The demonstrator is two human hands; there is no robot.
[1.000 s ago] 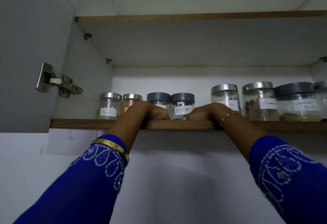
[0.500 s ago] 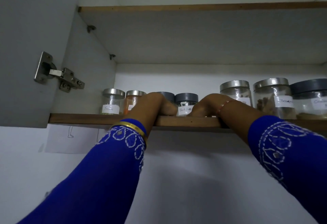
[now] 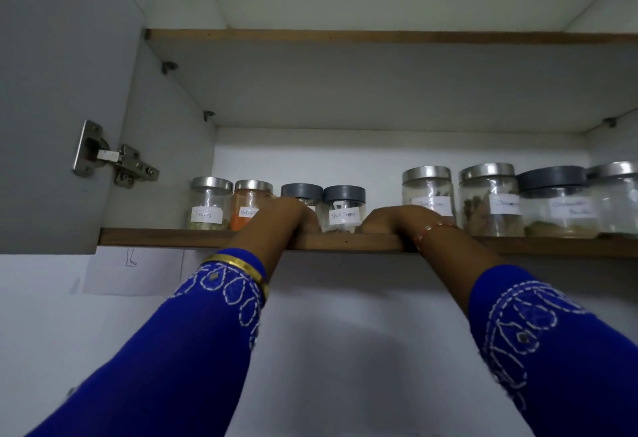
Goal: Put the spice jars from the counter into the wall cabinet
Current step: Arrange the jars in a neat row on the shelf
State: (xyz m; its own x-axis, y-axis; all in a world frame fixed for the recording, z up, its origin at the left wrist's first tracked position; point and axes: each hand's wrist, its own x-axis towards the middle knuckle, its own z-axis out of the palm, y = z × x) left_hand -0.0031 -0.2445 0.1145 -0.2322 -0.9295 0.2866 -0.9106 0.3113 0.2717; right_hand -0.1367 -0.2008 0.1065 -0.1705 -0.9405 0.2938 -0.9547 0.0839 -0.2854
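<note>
Several labelled spice jars stand in a row on the lower shelf (image 3: 155, 237) of the open wall cabinet. From the left come a steel-lidded Fennel jar (image 3: 210, 203), an orange spice jar (image 3: 252, 200), a grey-lidded jar (image 3: 301, 191) and the Black Pepper jar (image 3: 343, 208). My left hand (image 3: 288, 217) lies on the shelf front, covering the lower part of the grey-lidded jar. Just right of the Black Pepper jar, my right hand (image 3: 397, 219) lies on the shelf and reaches its base. The fingers of both hands are hidden.
Larger jars fill the right part of the shelf: two steel-lidded (image 3: 428, 191) (image 3: 490, 198), a wide grey-lidded one (image 3: 556, 201), another at the edge (image 3: 618, 195). The cabinet door with its hinge (image 3: 114, 157) stands open at left. The upper shelf (image 3: 345, 36) shows only its underside.
Both hands stay at the shelf front beside the Black Pepper jar. Only the view has shifted a little.
</note>
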